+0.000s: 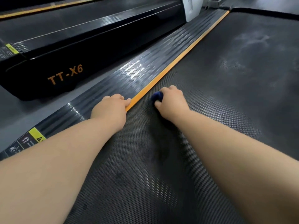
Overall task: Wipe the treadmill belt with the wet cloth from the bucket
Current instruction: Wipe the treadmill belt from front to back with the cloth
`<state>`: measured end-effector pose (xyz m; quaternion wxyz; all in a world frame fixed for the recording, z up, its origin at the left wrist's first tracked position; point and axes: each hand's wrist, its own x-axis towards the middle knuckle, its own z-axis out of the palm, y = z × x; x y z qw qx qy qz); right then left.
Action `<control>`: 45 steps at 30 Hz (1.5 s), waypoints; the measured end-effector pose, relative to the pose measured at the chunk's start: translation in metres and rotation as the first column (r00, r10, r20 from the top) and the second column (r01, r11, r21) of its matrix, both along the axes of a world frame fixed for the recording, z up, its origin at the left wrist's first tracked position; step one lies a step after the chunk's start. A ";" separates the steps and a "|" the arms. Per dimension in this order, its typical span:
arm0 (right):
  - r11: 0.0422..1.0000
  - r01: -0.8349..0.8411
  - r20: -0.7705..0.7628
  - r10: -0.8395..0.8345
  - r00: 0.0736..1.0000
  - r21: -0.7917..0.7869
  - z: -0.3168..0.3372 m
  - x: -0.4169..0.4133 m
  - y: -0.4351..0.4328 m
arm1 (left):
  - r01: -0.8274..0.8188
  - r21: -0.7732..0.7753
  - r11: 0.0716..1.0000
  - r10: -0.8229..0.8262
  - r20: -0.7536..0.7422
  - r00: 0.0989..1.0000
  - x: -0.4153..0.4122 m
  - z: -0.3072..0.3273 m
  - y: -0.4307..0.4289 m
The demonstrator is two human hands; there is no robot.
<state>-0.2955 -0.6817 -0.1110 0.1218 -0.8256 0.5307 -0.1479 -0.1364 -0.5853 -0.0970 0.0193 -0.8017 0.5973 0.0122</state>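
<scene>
The dark textured treadmill belt (pixel 218 94) fills the right and lower part of the view. My right hand (pixel 171 101) grips a balled-up dark blue cloth (pixel 157 96) and holds it down on the belt near the orange edge strip (pixel 178 58). Only a small part of the cloth shows past my fingers. My left hand (pixel 111 109) rests on the ribbed black side rail (pixel 129 75), its fingertips touching the orange strip. Darker damp patches mark the belt below my hands, and pale dusty smears lie further up the belt. No bucket is in sight.
A second black treadmill marked TT-X6 (pixel 64 75) stands to the left across a narrow strip of grey floor. Yellow warning stickers (pixel 36 135) sit on the near end of the side rail. A white upright (pixel 191 7) rises at the far end.
</scene>
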 end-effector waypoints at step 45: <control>0.898 0.440 0.009 -0.440 0.898 -0.030 -0.008 -0.115 -0.007 | 0.298 0.171 0.939 -0.303 0.005 0.953 -0.066 0.009 -0.052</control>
